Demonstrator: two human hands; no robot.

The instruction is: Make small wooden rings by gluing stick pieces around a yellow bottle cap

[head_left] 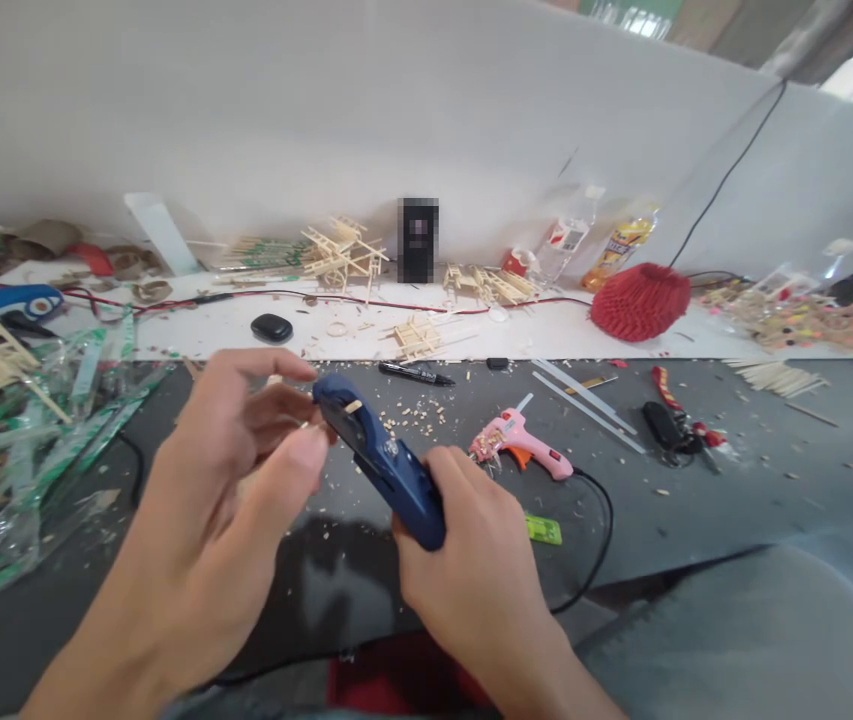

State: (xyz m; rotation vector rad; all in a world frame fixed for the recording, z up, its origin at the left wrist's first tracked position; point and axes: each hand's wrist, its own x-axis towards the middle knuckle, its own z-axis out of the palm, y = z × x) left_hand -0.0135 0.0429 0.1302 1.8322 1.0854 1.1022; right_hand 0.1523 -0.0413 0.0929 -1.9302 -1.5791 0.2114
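My right hand (pixel 471 550) is wrapped around the handle of a dark blue hand cutter (pixel 385 460), which points up and to the left. A small piece of pale wood (pixel 353 407) shows at its head. My left hand (pixel 238 490) is close by the cutter's tip, fingers curled and thumb near the middle fingers. Whatever lies between those fingertips is hidden. Behind the cutter, many short wood bits (pixel 418 415) are scattered over the dark grey table (pixel 696 520).
A pink glue gun (pixel 520 443) with a black cord lies right of my hands, near a green object (pixel 544 529). Farther back are a black marker (pixel 416 374), stick models (pixel 343 255) and a red pleated object (pixel 641 300). Plastic wrapping (pixel 28 500) covers the left side.
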